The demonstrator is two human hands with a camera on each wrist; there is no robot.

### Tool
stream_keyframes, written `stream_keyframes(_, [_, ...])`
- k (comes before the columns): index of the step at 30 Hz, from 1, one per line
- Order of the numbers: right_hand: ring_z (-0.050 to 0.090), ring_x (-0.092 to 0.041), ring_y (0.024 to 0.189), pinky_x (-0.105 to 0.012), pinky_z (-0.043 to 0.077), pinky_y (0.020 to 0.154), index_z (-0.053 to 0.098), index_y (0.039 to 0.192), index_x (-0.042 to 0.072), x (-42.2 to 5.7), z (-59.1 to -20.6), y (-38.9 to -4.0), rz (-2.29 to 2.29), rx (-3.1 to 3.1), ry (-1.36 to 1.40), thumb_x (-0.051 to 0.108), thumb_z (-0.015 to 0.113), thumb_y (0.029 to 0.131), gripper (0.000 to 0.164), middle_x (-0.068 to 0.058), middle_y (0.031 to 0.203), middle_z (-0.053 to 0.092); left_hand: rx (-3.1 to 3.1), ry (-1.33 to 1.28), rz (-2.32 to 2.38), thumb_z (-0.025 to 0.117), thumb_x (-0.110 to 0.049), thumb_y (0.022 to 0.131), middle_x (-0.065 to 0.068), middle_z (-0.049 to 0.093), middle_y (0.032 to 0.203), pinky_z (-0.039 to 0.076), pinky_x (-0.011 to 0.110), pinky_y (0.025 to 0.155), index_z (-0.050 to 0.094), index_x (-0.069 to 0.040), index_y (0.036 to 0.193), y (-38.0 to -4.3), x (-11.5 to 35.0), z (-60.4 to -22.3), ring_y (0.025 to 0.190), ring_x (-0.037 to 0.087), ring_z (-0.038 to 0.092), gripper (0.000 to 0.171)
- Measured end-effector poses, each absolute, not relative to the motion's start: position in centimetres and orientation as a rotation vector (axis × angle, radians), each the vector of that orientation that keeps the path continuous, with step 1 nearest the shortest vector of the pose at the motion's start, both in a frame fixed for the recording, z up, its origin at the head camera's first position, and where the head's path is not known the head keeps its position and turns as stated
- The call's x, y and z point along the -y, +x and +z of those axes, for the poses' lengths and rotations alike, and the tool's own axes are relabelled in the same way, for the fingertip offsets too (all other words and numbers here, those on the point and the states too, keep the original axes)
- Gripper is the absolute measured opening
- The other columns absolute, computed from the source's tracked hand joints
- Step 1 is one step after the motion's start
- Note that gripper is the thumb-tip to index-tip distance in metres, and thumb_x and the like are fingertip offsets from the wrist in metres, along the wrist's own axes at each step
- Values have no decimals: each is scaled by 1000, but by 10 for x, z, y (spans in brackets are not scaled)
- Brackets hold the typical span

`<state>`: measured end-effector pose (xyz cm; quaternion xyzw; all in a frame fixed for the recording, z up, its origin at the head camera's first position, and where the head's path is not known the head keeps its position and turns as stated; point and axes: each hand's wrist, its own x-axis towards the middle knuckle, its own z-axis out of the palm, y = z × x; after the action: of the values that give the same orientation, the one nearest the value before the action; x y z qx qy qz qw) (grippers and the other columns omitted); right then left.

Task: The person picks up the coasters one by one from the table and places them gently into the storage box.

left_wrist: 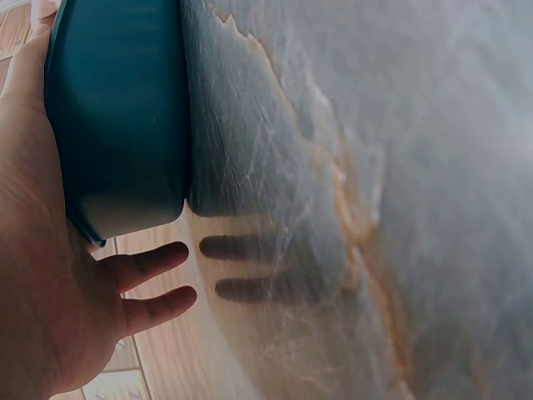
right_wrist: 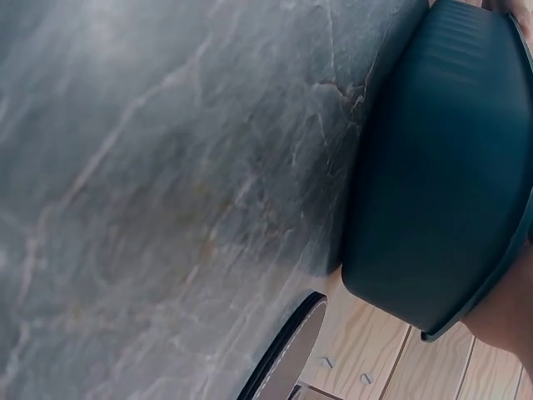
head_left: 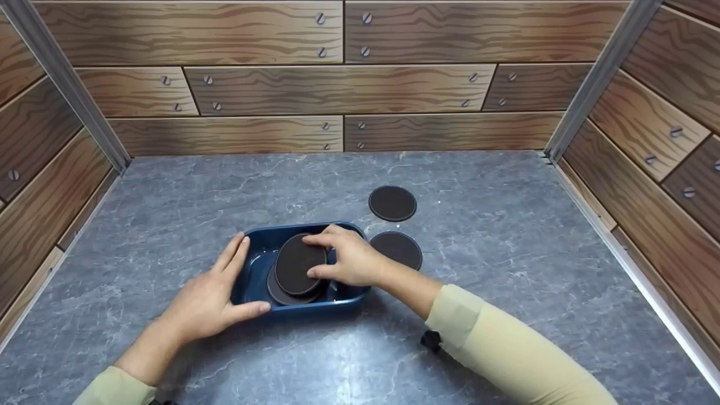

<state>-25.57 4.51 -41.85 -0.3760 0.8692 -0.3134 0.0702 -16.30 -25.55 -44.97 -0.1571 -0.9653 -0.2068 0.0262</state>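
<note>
A dark blue tray (head_left: 256, 281) with rounded corners sits on the table. My left hand (head_left: 205, 304) rests against its left end, thumb along the near rim and fingers reaching up the left side. In the left wrist view two straight fingers (left_wrist: 158, 308) show beside the tray wall (left_wrist: 117, 117). Inside the tray, my right hand (head_left: 351, 259) pinches a round dark coaster (head_left: 298, 267) between thumb and fingers. The held coaster is tilted and overlaps another coaster (head_left: 275, 292) lying below it.
Two more round coasters lie on the table to the tray's right: a farther one (head_left: 392, 203) and a nearer one (head_left: 400, 248), partly behind the right hand. Wood-patterned walls (head_left: 337, 90) stand around the grey marbled table (head_left: 506, 236).
</note>
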Motion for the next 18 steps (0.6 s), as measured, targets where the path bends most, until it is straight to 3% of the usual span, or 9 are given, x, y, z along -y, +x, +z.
stream_keyframes(9, [61, -25, 116, -45, 48, 100, 64, 148, 16, -42, -420, -254, -793, -2681, -1138, 36, 81, 94, 61, -7, 127, 66, 2982, -480, -632, 69, -77, 88, 7, 7, 179, 53, 66, 92, 11, -16, 173, -164, 255, -450, 114, 50, 66, 119])
stream_keyframes(18, [57, -31, 136, -47, 43, 114, 62, 149, 7, -39, -418, -251, -759, -2728, -1107, 33, 78, 98, 60, -14, 144, 65, 2998, -477, -642, 68, -77, 88, 6, 5, 179, 52, 66, 93, 9, -17, 173, -163, 255, -450, 115, 50, 66, 119])
